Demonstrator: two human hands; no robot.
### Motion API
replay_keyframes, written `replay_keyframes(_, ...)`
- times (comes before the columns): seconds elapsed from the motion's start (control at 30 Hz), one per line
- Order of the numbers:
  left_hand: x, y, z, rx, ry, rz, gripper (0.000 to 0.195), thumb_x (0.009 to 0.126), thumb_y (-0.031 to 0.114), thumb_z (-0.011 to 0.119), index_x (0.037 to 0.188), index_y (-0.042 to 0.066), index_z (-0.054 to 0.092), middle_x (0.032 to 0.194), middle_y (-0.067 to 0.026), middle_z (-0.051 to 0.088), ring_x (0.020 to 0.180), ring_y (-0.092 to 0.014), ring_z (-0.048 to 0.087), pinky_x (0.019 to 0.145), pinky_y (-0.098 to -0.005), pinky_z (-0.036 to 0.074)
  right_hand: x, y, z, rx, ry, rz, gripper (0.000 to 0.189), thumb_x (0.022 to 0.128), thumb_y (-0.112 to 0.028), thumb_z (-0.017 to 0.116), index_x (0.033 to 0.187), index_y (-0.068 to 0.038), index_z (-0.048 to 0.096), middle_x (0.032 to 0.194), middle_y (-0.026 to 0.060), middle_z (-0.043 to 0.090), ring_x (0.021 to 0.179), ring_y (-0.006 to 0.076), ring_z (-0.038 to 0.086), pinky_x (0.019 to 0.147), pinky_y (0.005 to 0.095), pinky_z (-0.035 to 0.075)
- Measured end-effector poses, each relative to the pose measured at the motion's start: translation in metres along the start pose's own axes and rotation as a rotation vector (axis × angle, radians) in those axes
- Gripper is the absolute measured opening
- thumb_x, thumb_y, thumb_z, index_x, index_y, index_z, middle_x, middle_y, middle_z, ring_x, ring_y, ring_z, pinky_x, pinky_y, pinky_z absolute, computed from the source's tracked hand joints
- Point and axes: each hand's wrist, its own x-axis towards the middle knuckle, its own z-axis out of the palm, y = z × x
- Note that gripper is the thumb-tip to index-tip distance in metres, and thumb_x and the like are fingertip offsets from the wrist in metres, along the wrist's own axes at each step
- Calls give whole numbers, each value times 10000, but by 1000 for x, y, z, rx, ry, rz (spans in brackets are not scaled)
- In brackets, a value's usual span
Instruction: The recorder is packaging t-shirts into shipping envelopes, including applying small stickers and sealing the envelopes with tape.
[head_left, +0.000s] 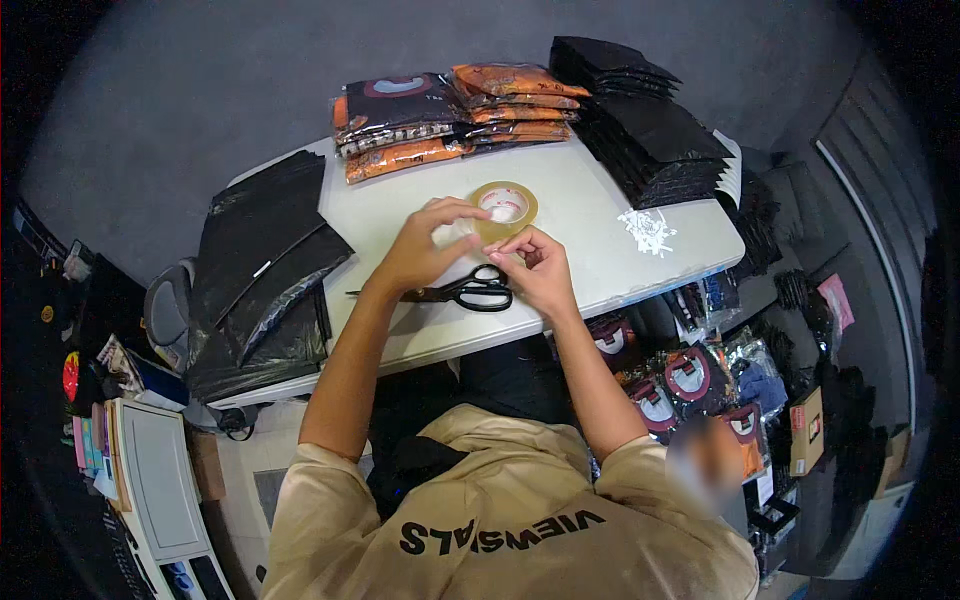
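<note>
A roll of clear packing tape (526, 196) lies on the white table (600, 259) before me. My left hand (431, 244) is at the roll's left side, thumb and fingers apart, the fingertips at its rim. Just below the roll, my right hand (536, 270) has thumb and forefinger pinched together near its lower edge; whether a tape end is between them cannot be told. Black-handled scissors (484, 289) rest on the table under and between my hands, blades pointing left and partly hidden by my left wrist.
Black plastic mailing bags (259, 217) cover the table's left end. Stacks of bagged garments (405, 112) stand at the back, with piles of black bags (652, 135) to their right. Small white strips (649, 231) lie at right. More packed garments (686, 375) are below the table's right side.
</note>
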Motion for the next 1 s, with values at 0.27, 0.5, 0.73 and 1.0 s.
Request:
replay_keyframes(0.27,-5,7,0,34,-65,-203,160,900,154,832,956,10,789,960,-116,750,959,-221,667,913,-370,505,1,-5,7,-124,23,34,125,901,-35,846,904,-15,723,941,57,771,917,98,688,881,274,536)
replay_keyframes(0.5,-13,-8,17,-104,169,-204,130,925,116,808,971,-1,776,977,-103,744,987,-204,652,935,-344,488,1,2,4,-136,100,60,136,895,-47,855,885,-14,724,926,55,777,869,90,677,844,266,530)
replay_keyframes(0.73,-11,-14,19,-178,205,-149,105,916,82,805,995,19,777,999,-78,745,1035,-207,654,986,-363,473,2,5,11,-16,77,-40,148,912,42,803,896,-24,672,992,98,762,963,119,694,884,283,552)
replay_keyframes(1.0,-36,3,11,-248,582,-178,189,1026,93,624,1164,0,713,1126,-79,725,1108,-184,651,1009,-342,480,-6,3,48,122,98,-65,137,949,72,742,946,-6,629,1078,162,756,1047,190,727,979,337,573)
